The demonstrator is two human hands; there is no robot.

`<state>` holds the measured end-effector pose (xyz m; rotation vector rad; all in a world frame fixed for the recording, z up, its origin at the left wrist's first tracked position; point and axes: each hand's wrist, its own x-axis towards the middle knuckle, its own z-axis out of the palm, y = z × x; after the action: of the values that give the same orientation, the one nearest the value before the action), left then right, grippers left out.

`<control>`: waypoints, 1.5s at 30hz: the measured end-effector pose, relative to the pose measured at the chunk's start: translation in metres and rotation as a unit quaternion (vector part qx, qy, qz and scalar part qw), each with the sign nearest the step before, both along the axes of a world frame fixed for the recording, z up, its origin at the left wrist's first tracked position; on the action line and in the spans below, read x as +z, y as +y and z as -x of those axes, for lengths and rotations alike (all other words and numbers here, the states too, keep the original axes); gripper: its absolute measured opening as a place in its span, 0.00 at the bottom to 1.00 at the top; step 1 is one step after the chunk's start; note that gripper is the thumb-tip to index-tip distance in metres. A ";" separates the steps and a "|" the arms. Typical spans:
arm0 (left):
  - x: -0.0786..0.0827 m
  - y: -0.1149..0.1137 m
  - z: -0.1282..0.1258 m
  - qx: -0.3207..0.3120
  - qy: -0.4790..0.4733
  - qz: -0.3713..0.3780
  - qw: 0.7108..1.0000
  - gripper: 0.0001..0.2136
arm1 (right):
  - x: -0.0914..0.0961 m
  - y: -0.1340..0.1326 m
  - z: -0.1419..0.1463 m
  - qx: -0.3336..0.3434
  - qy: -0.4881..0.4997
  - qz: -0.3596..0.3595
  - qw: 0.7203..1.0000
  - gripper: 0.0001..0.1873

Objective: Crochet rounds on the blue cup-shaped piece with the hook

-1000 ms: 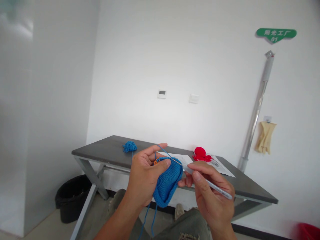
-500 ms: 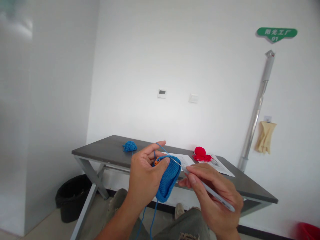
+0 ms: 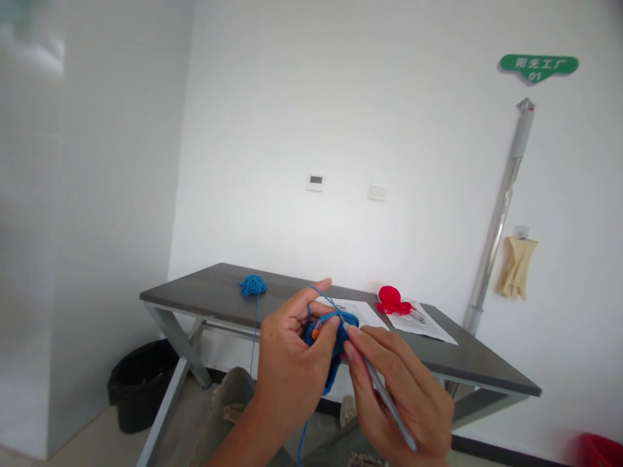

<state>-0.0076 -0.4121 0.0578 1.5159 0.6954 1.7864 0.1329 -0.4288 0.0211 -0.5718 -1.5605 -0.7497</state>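
My left hand (image 3: 294,353) pinches a blue crocheted piece (image 3: 332,378) between thumb and fingers, its index finger raised with blue yarn looped over it. An orange stitch marker (image 3: 317,329) hangs on the piece beside my thumb. In my right hand (image 3: 403,389) is a crochet hook with a grey handle (image 3: 389,402), held like a pen. The hook's tip meets the upper edge of the blue piece, though my fingers partly hide it. From the ball of blue yarn (image 3: 252,285) on the table, a strand runs down toward my lap.
The dark table (image 3: 204,293) stands before me against the white wall. Red yarn (image 3: 390,299) lies at its back beside printed sheets (image 3: 431,326). A black bin (image 3: 141,386) stands at lower left, and a red container (image 3: 601,451) at lower right. Gloves (image 3: 518,267) hang on the wall.
My right hand has moved left and closer to my left hand, its hook tilting more steeply. The blue piece has turned and shifted slightly right, now more hidden by my hands.
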 end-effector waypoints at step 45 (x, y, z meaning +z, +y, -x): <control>0.018 0.007 0.023 -0.259 -0.132 0.176 0.940 0.33 | 0.006 0.000 -0.015 0.098 -0.025 0.012 0.995 0.21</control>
<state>-0.0310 -0.4055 0.0762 1.0643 0.4034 1.3421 0.1476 -0.4291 0.0276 -0.4131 -1.6458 -0.6013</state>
